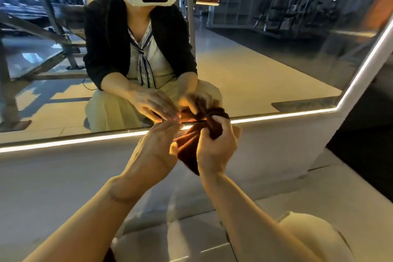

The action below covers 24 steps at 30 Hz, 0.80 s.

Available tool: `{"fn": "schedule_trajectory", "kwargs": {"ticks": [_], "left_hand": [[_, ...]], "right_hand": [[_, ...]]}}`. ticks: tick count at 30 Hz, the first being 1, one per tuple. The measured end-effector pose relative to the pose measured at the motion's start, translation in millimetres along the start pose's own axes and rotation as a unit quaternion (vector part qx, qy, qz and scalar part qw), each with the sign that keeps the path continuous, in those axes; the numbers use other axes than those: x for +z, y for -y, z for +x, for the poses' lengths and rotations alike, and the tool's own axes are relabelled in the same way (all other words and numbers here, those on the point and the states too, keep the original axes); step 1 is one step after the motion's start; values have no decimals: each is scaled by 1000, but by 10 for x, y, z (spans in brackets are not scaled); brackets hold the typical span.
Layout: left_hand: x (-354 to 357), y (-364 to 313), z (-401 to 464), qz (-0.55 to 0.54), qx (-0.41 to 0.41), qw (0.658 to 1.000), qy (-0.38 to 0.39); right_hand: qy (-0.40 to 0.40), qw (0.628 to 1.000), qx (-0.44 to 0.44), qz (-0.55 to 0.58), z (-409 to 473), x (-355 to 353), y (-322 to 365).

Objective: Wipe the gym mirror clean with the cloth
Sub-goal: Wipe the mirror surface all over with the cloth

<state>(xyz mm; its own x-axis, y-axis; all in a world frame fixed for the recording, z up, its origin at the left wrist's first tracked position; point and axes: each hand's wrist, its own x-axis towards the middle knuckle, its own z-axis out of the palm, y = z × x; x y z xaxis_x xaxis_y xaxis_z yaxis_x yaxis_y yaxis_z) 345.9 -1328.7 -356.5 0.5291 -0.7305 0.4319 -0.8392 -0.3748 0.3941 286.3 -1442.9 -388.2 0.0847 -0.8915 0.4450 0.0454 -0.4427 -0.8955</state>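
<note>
Fingers [221,127] of our right hand [214,147] clench the bunched top of the dark reddish-brown soft cloth [191,144]; left hand [161,144] fingertips pinch its near edge | cloth hangs folded between both hands, just before the lit lower edge of the large glossy gym mirror [265,66] | right hand nearer the glass.

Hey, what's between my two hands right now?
Head view: only the dark red cloth spans between left hand and right hand; both hold it.

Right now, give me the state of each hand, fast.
Left hand: fingers pinch an edge of the dark cloth.
Right hand: fingers curled round the bunched cloth.
</note>
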Motion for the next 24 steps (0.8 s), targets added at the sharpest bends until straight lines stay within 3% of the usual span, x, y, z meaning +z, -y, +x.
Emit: {"fn": "schedule_trajectory", "kwargs": {"ticks": [2, 4, 6, 9, 11, 16, 18, 21, 23, 24], "left_hand": [[5, 30, -41, -4, 5, 1000, 2], [18, 67, -86, -7, 20, 1000, 7], [20, 94, -119, -9, 47, 999, 8], [28, 144, -144, 2, 92, 996, 8], [22, 158, -143, 12, 101, 995, 9], [61, 176, -111, 21, 92, 995, 18], [68, 197, -93, 25, 100, 994, 23], [57, 235, -87, 12, 118, 993, 23], [10, 266, -113, -21, 121, 992, 20], [-21, 297, -135, -29, 120, 992, 20]], "right_hand": [[-105, 994, 25, -18, 275, -103, -13], [-142, 986, 87, -26, 493, -186, -85], [-92, 990, 87, -56, 390, -144, -100], [45, 994, -63, -74, -114, 10, -65], [92, 990, -78, -76, -222, 60, -48], [-105, 988, -11, -114, 255, -87, -183], [-87, 984, -48, -150, 194, -58, -242], [16, 977, -142, -159, -252, 98, -239], [50, 982, -120, -137, -463, 196, -199], [27, 988, -94, -121, -488, 228, -156]]}}
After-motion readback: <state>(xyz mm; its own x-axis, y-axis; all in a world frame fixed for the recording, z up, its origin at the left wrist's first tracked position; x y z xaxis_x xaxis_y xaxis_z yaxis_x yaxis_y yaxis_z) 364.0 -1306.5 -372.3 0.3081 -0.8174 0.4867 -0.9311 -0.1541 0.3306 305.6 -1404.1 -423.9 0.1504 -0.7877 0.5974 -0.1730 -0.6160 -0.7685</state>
